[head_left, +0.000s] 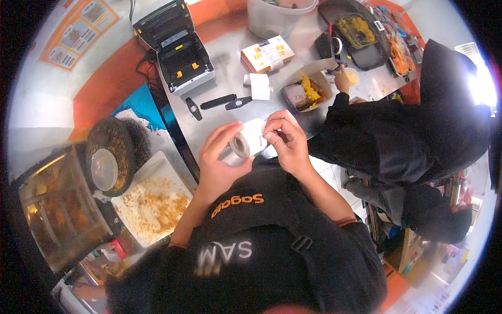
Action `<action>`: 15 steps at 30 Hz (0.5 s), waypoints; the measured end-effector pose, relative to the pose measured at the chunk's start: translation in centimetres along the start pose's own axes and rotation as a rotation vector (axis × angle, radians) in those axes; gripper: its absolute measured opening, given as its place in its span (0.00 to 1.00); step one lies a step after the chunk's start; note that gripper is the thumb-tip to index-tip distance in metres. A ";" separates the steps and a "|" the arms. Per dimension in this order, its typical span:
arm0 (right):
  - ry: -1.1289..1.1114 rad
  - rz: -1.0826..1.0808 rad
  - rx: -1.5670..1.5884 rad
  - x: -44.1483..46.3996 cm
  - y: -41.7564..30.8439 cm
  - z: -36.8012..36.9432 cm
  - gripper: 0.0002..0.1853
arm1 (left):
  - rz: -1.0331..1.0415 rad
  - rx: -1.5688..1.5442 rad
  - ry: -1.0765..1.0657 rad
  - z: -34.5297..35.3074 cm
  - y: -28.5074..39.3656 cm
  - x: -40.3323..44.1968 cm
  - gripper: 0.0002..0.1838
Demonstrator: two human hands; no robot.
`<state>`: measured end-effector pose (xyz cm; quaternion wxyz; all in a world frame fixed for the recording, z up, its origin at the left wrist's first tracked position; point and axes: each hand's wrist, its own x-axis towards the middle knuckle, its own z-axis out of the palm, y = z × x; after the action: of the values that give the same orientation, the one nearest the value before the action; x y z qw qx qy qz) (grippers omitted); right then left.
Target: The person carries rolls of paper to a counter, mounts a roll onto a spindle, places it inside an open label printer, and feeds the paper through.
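Left hand [213, 168] clasps the white roll [254, 135], right hand [290, 144] pinches its edge: steady grip, gentle, even tug!

Grey table [228, 65] carried open printer [183, 49], black parts [218, 101], white roll [257, 86], orange-lettered box [266, 54]. Food carton [320, 76], black tray [374, 61], clear tub [278, 20] sat on it too.

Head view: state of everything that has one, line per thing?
Printer: lid up
Paper roll: wound, held between the hands
Left hand: fingers around the roll
Right hand: fingers curled at the roll; pinch unclear
Small roll: on table, loose end out
Printed carton: closed
Food box: open, filled
White tray: crumb-strewn
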<state>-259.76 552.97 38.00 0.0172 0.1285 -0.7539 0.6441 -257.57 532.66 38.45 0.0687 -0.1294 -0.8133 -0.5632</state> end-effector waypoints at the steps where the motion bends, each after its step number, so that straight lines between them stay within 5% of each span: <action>1: -0.016 -0.032 0.018 0.0 0.4 0.0 0.04 | 0.005 -0.011 -0.022 0.0 -0.3 0.0 0.37; 15: -0.150 -0.021 0.337 0.2 -0.4 -1.0 0.05 | -0.107 -0.302 0.015 0.2 -1.7 0.3 0.40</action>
<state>-260.04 553.84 38.58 -0.0540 0.1850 -0.6332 0.7496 -258.33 532.27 36.92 0.0244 -0.0903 -0.7246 -0.6828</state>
